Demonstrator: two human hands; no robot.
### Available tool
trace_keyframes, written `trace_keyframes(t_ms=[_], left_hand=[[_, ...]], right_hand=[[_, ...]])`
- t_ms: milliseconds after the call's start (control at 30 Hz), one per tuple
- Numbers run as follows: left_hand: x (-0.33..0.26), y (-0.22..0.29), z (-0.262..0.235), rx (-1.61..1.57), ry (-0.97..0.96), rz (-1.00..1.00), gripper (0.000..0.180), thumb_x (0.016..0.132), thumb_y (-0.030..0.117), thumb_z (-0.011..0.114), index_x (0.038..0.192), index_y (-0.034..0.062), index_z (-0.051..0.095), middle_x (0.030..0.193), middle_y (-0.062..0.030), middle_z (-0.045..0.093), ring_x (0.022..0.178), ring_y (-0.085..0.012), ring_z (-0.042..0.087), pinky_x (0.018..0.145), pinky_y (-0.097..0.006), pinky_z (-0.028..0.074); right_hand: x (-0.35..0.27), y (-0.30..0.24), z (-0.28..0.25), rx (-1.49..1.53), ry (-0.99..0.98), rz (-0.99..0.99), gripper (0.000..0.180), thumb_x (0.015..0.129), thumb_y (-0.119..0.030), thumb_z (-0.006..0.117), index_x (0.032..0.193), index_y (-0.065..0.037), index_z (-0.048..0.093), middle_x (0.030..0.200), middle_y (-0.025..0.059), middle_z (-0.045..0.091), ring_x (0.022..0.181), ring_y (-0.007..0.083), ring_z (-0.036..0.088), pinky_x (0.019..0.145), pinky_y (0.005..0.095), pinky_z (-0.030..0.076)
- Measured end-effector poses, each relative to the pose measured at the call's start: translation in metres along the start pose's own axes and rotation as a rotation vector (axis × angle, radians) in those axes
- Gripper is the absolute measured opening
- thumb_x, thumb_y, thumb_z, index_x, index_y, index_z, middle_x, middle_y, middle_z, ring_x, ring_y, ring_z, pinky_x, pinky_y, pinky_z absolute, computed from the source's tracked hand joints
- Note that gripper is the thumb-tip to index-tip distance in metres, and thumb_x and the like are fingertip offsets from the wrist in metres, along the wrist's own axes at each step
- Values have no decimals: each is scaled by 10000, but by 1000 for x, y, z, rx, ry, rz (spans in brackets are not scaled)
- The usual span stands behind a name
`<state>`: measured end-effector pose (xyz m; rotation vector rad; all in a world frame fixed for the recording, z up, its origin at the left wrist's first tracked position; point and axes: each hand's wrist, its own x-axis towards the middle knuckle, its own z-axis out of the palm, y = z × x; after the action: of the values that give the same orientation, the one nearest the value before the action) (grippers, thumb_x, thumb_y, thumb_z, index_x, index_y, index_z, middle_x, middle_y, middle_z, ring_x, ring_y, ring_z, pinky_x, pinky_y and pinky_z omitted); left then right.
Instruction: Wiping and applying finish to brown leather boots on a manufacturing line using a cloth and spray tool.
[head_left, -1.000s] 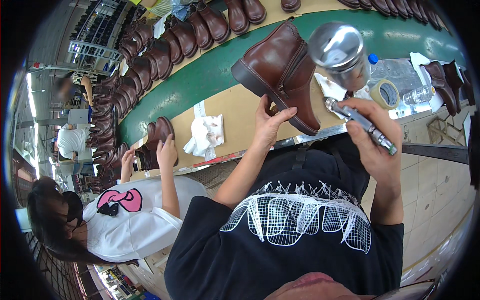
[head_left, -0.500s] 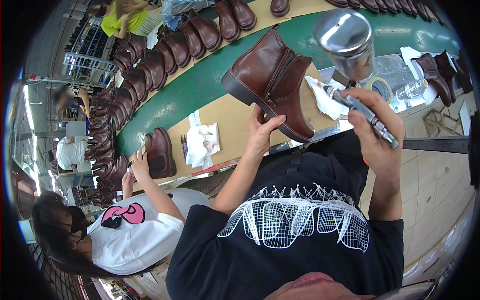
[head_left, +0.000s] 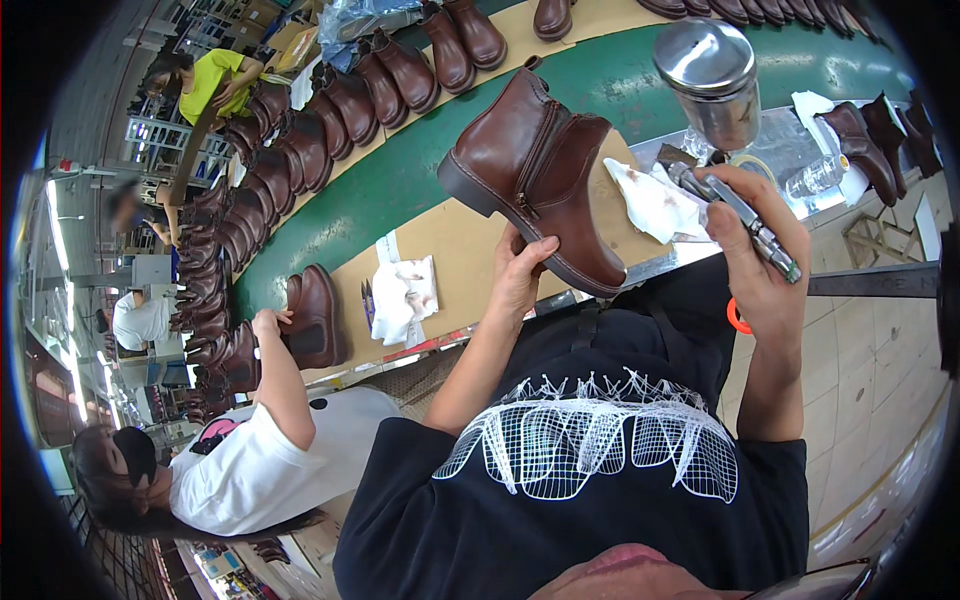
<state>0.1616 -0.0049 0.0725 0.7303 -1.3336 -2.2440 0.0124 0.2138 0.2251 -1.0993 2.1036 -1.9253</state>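
Hands are both occupied above the near edge of the bench point(head_left: 470, 240). Left hand point(head_left: 520, 280) is raised with its grip closed on a brown ankle boot point(head_left: 540, 175), fingers and thumb pressed against the sole near the heel end, so the boot hangs in the air over the tan board that covers this part of the bench, sole toward the person and side zipper facing up. Right hand point(head_left: 755, 250) has its grip wrapped tightly round the handle of a spray gun point(head_left: 735, 215), whose shiny metal cup point(head_left: 712, 80) stands up beyond the knuckles; the gun's front end sits just beside the boot's toe, though whether it touches cannot be told. Crumpled white rag point(head_left: 655, 200) lies on the bench between boot and gun hand, and a second stained cloth point(head_left: 405, 295) lies further left on the board. Beyond the board runs a green belt point(head_left: 400, 170) lined with rows of brown boots point(head_left: 300, 140). At the left end a co-worker in a white shirt point(head_left: 260, 460) has a hand point(head_left: 268, 325) at another brown boot point(head_left: 315, 315) standing on the bench.
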Motion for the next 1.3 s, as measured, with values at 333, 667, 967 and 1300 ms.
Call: trace_keyframes(t_ms=[333, 667, 967, 1300], left_hand=[[-4, 2, 1, -44, -15, -11, 605, 805, 190, 745, 1329, 25, 490, 1177, -91, 617, 1057, -194, 631, 906, -333, 528], [0, 5, -9, 8, 35, 12, 652, 820, 189, 749, 1392, 63, 463, 1191, -55, 607, 1028, -164, 638, 822, -298, 550], [4, 6, 0, 151, 68, 242, 711, 745, -28, 808, 1369, 24, 472, 1253, -79, 564, 1055, -167, 595, 869, -301, 559], [3, 16, 4, 167, 64, 249, 637, 744, -42, 813, 1296, 1, 500, 1246, -84, 564, 1051, -179, 596, 848, -306, 568]], right_hand=[[0, -5, 16, 31, -23, -72, 185, 915, -82, 697, 1069, 15, 668, 900, 70, 698, 794, 94, 635, 707, 228, 483], [-16, 8, 4, 46, -68, 24, 203, 934, -59, 665, 1116, 27, 650, 939, 42, 680, 813, 82, 582, 703, 224, 451], [-21, -8, 16, -57, -240, -32, 232, 890, -156, 715, 1066, -8, 684, 905, 73, 695, 739, 143, 594, 700, 270, 433], [-28, -2, 12, -56, -168, 65, 201, 884, -104, 720, 1056, -3, 690, 921, 73, 718, 738, 117, 607, 676, 252, 427]])
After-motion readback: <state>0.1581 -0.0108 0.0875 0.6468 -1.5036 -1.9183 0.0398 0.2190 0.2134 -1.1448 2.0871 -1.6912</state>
